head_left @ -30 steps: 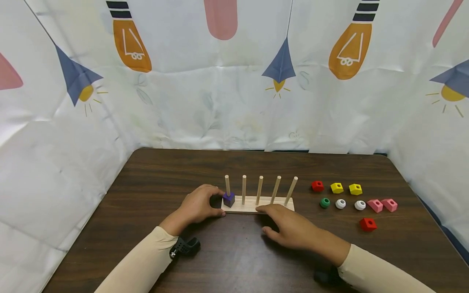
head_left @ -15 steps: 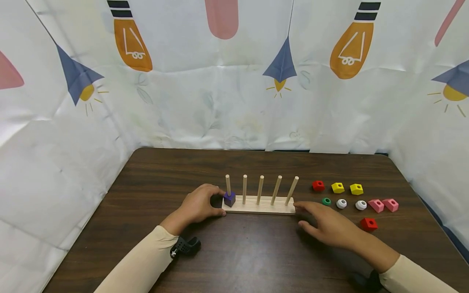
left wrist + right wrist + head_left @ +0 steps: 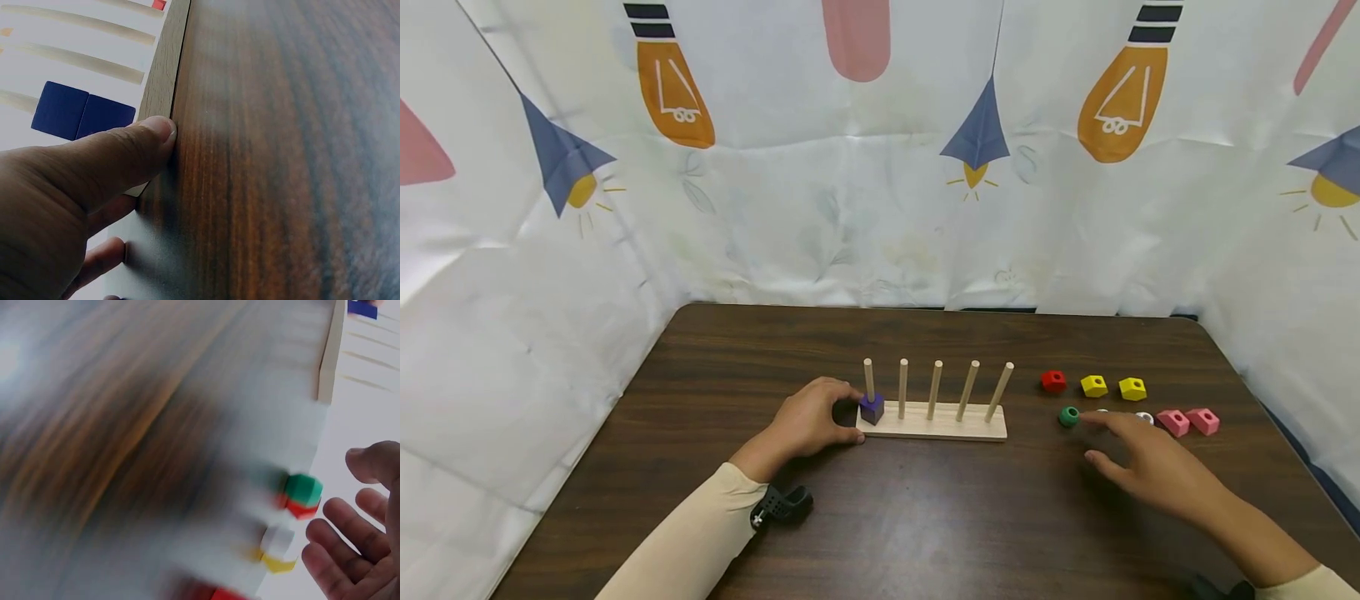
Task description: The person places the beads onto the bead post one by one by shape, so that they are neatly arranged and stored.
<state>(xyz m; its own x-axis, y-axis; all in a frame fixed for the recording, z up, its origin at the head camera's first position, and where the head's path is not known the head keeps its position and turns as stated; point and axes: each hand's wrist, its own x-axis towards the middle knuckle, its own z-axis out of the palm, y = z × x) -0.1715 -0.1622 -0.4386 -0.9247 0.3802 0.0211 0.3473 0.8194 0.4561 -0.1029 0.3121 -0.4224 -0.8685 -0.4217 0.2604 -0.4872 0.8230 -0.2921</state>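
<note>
A pale wooden peg board with several upright pegs lies on the dark table. On its leftmost peg sits a purple block at the base. My left hand grips the board's left end, and in the left wrist view the thumb presses the front edge. Over the loose beads at the right hovers my right hand, fingers spread and holding nothing. Its index fingertip is close to a green bead; contact cannot be told. This hand mostly hides two white beads and hides the nearer red block from the head view.
Behind the right hand stand a red block and two yellow blocks, one yellow block beside the other. Further right lie two pink blocks. A printed white curtain surrounds the wooden table.
My right hand has moved right, from the board's front edge past its right end to the loose beads. The left hand stays on the board's left end.
</note>
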